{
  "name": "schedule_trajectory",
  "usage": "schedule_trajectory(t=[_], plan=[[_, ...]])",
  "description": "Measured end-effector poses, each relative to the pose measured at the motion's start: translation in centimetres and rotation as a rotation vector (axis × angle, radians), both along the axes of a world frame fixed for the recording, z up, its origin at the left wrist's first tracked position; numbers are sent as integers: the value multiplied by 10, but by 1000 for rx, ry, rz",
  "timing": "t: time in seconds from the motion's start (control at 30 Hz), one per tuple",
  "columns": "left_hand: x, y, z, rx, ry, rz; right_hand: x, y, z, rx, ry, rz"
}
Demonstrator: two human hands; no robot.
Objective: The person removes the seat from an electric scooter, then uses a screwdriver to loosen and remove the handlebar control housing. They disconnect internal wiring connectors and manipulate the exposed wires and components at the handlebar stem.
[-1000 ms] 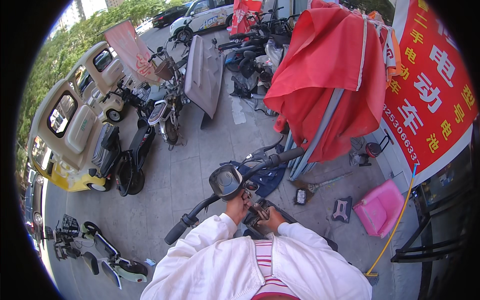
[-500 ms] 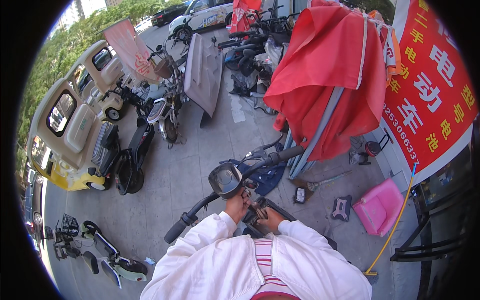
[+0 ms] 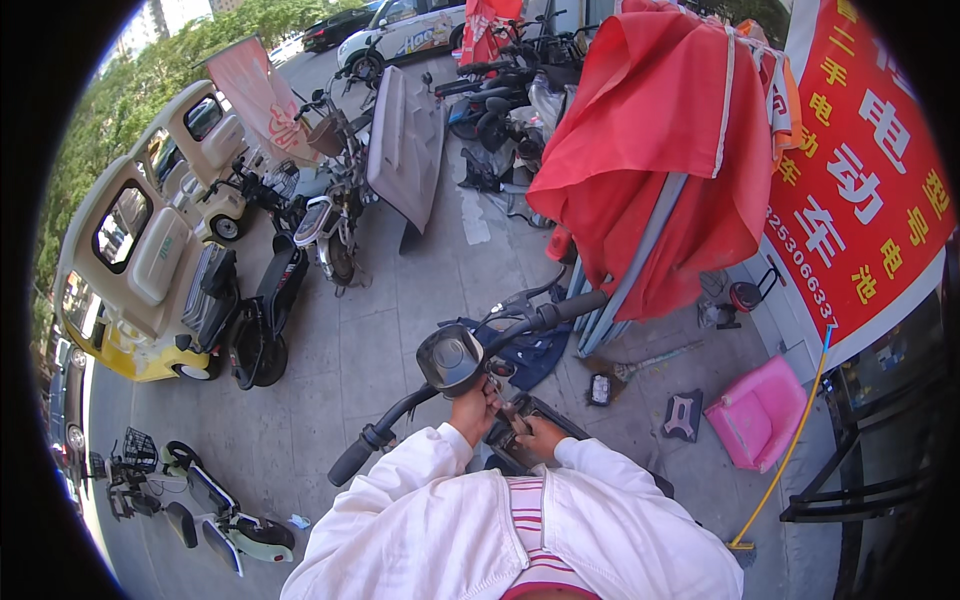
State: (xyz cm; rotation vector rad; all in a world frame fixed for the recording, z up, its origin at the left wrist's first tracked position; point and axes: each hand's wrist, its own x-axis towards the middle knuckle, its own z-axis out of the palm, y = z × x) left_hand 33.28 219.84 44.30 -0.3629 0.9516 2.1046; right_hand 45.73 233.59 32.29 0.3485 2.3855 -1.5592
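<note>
Hardly a shift: the left hand [image 3: 474,411] sits just below the display [image 3: 450,358] on the handlebar [image 3: 512,336], the right hand [image 3: 543,438] lower, rightward of that display; close work seems unbroken. Whether either grip clamps anything, I can't tell.

White jacket [image 3: 420,530], open over a striped shirt [image 3: 531,508], on my remote feed.
I see its pale zip [image 3: 512,532] undone down the front, the long sleeves [image 3: 410,464] loose, creased and ending near the wrists; the shirt is white with thin red crosswise stripes, and its neckband [image 3: 550,591] shows solid red.
</note>
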Motion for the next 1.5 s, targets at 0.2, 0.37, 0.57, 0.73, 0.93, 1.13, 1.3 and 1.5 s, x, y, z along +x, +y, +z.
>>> schedule_trajectory(t=[0.2, 0.37, 0.57, 0.73, 0.93, 1.13, 1.3, 1.5], plan=[[0, -4, -2, -18, -19, 28, 5, -8, 10, 152, -72, -116], [0, 1, 0, 17, 14, -24, 2, 2, -9, 42, -13, -23], [-1, -6, -8, -42, -17, 40, 7, -11, 13, 147, -54, -141], [1, 0, 0, -8, 22, -8, 3, 0, -2, 70, 11, -29], [1, -5, -2, -9, 3, 4, 8, -10, 28, 150, -82, -87], [2, 1, 3, -31, 15, 5, 8, -4, 14, 62, 22, -36], [4, 0, 2, -43, 29, 39, 6, -4, 39, 98, -89, -16], [4, 1, -4, -61, 30, 78, 12, -6, 40, 24, 42, -96]])
